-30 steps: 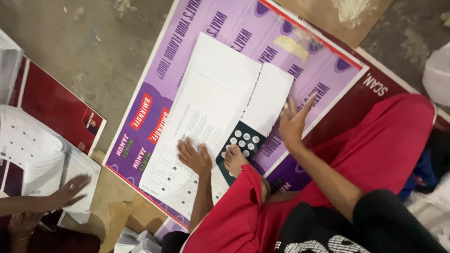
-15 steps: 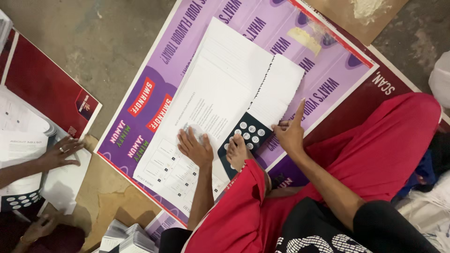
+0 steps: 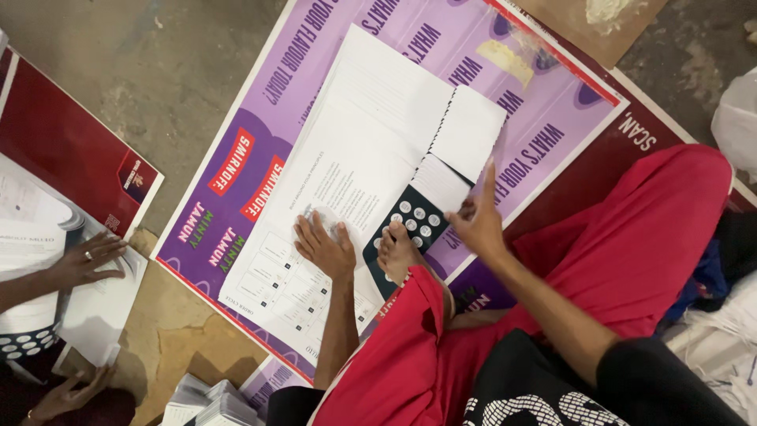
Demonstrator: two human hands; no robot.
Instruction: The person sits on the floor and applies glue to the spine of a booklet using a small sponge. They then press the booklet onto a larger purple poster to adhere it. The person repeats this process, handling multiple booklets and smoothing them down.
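Observation:
My left hand [image 3: 325,246] lies flat, fingers spread, on a large white printed sheet [image 3: 355,150] spread over a purple poster [image 3: 236,170] on the floor. My right hand [image 3: 478,222] rests its fingertips at the edge of a smaller white folded sheet [image 3: 465,134], index finger stretched out. It holds nothing that I can see. Between the hands lies a dark sheet with white dots [image 3: 414,217], and my bare foot [image 3: 397,254] presses on it. My red-trousered leg [image 3: 631,237] crosses the right side.
At the left, another person's hands [image 3: 85,259] rest on a stack of white printed sheets [image 3: 31,229] over a red board [image 3: 67,146]. A pile of folded papers [image 3: 209,402] sits at the bottom. Bare concrete floor [image 3: 158,55] shows at the upper left.
My right hand has slid from the small sheet's outer edge down toward the dark dotted sheet. The other person's hand has shifted on their stack. My left hand stays pressed down.

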